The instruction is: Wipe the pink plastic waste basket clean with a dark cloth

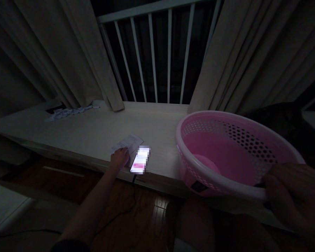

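My left hand rests at the near edge of a folded paper on the white sill, its fingers closed on or against the paper. Just right of it lies a phone with a lit, blurred screen and a cable at its lower end. My right hand grips the rim of a pink plastic basket with holes in its wall. The basket is tilted towards me at the right of the sill, and a pink rounded shape shows inside it.
Crumpled patterned cloth lies at the sill's far left. Beige curtains hang on both sides of a white railing. A black cable runs over the wooden floor. My legs are below the basket.
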A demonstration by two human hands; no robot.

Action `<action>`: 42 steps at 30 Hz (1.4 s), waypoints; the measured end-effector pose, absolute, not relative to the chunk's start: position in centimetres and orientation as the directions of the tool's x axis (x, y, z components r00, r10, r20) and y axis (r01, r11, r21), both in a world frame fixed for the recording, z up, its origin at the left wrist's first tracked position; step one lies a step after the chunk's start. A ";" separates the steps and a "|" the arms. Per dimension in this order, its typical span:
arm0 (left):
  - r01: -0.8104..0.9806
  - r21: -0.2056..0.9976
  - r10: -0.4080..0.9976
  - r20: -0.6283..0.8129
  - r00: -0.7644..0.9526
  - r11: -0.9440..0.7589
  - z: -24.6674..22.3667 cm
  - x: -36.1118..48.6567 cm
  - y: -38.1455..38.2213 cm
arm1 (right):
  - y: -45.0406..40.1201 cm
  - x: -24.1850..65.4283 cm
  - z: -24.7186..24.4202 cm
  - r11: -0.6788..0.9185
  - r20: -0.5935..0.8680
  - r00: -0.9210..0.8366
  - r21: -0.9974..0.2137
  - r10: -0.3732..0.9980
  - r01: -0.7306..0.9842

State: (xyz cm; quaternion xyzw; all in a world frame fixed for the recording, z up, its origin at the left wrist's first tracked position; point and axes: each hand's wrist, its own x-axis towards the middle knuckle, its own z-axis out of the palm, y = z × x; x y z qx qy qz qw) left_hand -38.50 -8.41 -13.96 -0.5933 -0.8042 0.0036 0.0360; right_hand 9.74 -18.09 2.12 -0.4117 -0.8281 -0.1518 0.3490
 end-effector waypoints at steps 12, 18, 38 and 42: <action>0.948 0.010 0.943 0.098 -0.318 0.319 -13.3 -39.0 -9.5 | -18.2 9.5 2.4 0.633 0.698 -0.436 -0.032 0.568 0.774; 0.963 0.195 0.981 -0.099 -0.167 0.184 -12.9 -37.5 -8.2 | -18.0 9.7 2.1 0.609 0.697 -0.431 -0.010 0.573 0.793; 0.971 0.181 0.977 -0.169 -0.127 0.158 -13.9 -37.5 -9.1 | -18.1 9.3 2.1 0.594 0.714 -0.392 -0.042 0.580 0.803; 0.973 0.164 0.974 -0.184 -0.129 0.160 -13.8 -37.0 -9.1 | -18.1 9.4 2.0 0.594 0.713 -0.395 -0.037 0.580 0.804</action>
